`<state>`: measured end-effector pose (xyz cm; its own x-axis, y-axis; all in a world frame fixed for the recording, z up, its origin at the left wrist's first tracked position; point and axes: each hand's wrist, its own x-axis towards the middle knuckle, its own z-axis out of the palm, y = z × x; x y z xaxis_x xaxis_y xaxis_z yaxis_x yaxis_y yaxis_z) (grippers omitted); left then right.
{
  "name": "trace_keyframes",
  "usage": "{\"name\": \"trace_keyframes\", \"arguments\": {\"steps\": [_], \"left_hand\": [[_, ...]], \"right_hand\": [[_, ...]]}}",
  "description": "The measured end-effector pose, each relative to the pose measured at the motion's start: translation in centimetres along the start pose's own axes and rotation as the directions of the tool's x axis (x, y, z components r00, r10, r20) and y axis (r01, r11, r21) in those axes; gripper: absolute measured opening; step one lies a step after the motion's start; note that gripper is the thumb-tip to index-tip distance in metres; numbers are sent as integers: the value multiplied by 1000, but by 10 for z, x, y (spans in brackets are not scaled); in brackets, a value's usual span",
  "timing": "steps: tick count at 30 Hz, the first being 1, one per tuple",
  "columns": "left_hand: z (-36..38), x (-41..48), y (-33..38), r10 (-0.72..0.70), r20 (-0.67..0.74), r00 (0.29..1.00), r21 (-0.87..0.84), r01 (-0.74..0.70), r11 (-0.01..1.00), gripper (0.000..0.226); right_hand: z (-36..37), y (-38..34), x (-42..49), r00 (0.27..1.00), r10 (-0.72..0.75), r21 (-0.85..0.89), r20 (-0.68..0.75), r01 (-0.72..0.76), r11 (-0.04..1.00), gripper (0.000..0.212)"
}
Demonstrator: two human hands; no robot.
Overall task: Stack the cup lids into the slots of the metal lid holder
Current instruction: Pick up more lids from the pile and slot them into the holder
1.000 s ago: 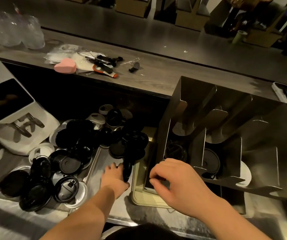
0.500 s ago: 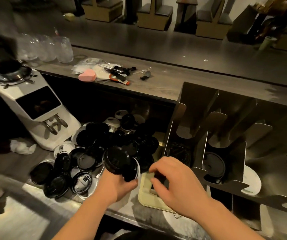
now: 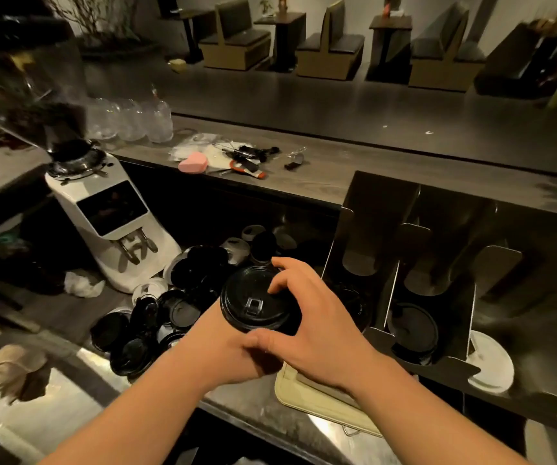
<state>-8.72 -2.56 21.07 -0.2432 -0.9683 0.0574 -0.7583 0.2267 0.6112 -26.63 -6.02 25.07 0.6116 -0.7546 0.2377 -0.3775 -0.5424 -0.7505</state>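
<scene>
A stack of black cup lids [image 3: 253,305] is held up over the counter by both hands. My left hand [image 3: 220,350] grips the stack from below and the left. My right hand [image 3: 317,327] curls round its right side, thumb under and fingers on the top lid. A heap of loose black and white lids [image 3: 176,297] lies on the counter to the left. The metal lid holder [image 3: 438,250] stands at the right; a black lid [image 3: 411,325] sits in its middle slot and a white lid [image 3: 490,360] in the slot to the right.
A white coffee grinder [image 3: 109,213] stands left of the lid heap. A cream tray [image 3: 317,402] lies under my right wrist. Crumpled tissue [image 3: 82,283] and a brown cloth [image 3: 15,370] lie at the left. The raised bar top behind holds a pink object [image 3: 193,161], tools and clear cups [image 3: 129,120].
My left hand picked a stack of black lids out of the heap and raised it. My right hand left the holder's front edge and took hold of the stack's right side.
</scene>
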Motion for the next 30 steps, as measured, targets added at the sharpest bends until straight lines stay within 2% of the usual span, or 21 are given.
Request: {"name": "trace_keyframes", "arguments": {"steps": [1, 2, 3, 4, 5, 6, 7, 8, 9, 10, 11, 14, 17, 20, 23, 25, 26, 28, 30], "left_hand": [[8, -9, 4, -35, -47, 998, -176, 26, 984, 36], [11, -9, 14, -186, -38, 982, -503, 142, 852, 24], [15, -11, 23, -254, -10, 967, -656, 185, 731, 16], [17, -12, 30, -250, 13, 968, -520, 220, 826, 13], [19, -13, 29, -71, -26, 997, -162, 66, 985, 29], [19, -10, 36, 51, -40, 998, 98, -47, 994, 48], [21, -4, 47, 101, -72, 992, 121, -92, 988, 53], [18, 2, 62, 162, -84, 983, 40, -159, 986, 51], [12, 7, 76, 220, -113, 969, 50, -216, 975, 55], [14, 15, 82, 295, -171, 940, 141, -272, 952, 65], [13, 19, 88, 332, -169, 928, 213, -295, 932, 71], [20, 28, 91, 269, -268, 925, 148, -236, 960, 78], [26, 31, 96, 136, -354, 925, -74, -173, 982, 90], [34, 35, 100, 8, -454, 891, -217, -119, 969, 90], [39, 34, 104, -113, -467, 877, -394, -92, 914, 82], [40, 33, 108, -195, -457, 868, -550, -103, 829, 75], [42, 33, 106, -242, -441, 864, -655, -126, 745, 71], [47, 31, 102, -356, -359, 863, -871, -172, 460, 64], [46, 27, 98, -454, -218, 864, -975, -170, 143, 57]], "right_hand": [[-4, -3, -5, 999, 17, 40, -26, -16, 999, 50], [-7, -6, -9, 998, 28, 63, -62, -24, 998, 49], [-11, -8, -13, 994, 21, 61, -108, -15, 998, 48], [-14, -9, -18, 988, 0, 44, -157, 7, 999, 48], [-18, -10, -22, 978, -25, 35, -206, 33, 999, 48], [-22, -10, -27, 967, -34, 50, -253, 49, 998, 48], [-28, -9, -32, 955, -20, 89, -297, 49, 995, 48], [-36, -8, -37, 941, 13, 143, -337, 38, 989, 48], [-45, -5, -43, 924, 50, 190, -379, 24, 981, 48], [-54, 0, -48, 901, 87, 219, -425, 9, 976, 47], [-65, 6, -54, 872, 124, 231, -473, -13, 973, 46], [-98, 30, -78, 784, 281, 306, -553, -122, 944, 43], [-118, 53, -105, 739, 369, 296, -564, -237, 925, 48], [-122, 61, -122, 726, 403, 294, -558, -281, 914, 47], [-119, 60, -126, 751, 375, 257, -543, -276, 926, 46], [-117, 55, -118, 788, 340, 184, -513, -285, 941, 46], [-115, 53, -112, 811, 308, 116, -498, -289, 950, 45], [-109, 51, -96, 860, 202, -78, -469, -268, 960, 44], [-98, 50, -79, 901, 126, -232, -415, -238, 943, 46]]}}
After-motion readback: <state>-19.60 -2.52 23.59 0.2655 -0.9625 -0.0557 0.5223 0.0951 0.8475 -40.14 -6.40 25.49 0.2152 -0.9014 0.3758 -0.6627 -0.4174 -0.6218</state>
